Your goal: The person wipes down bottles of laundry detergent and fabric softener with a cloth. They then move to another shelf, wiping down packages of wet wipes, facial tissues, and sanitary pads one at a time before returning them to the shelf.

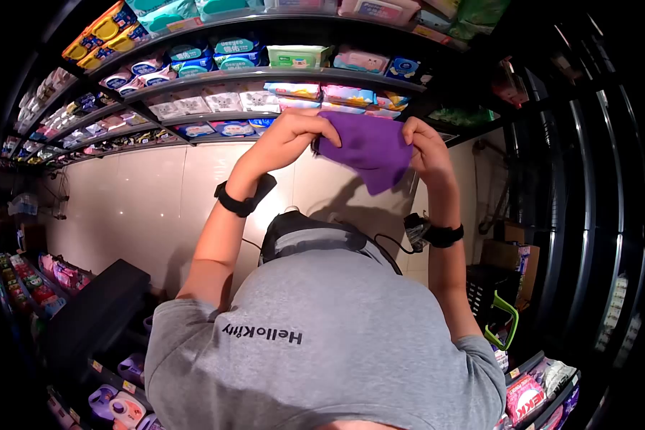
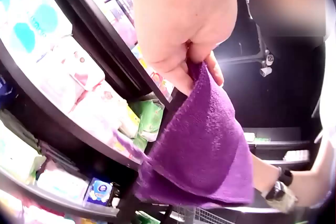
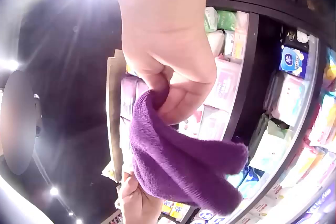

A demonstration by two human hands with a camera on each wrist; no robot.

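Note:
A purple cloth is held up between both hands, with a loose corner drooping below. My left hand pinches its left end between thumb and fingers. At the opposite end, my right hand grips the edge. The left wrist view shows the cloth hanging from the fingertips of the left hand, its fuzzy surface creased. Seen from the right wrist, the cloth folds over on itself beneath the right hand, and the left hand appears lower down behind it.
Shelves stocked with wipe and tissue packs curve across the front. Pale floor tiles lie below. On the right are a black basket with a green handle and a cardboard box. Bottles stand at lower left.

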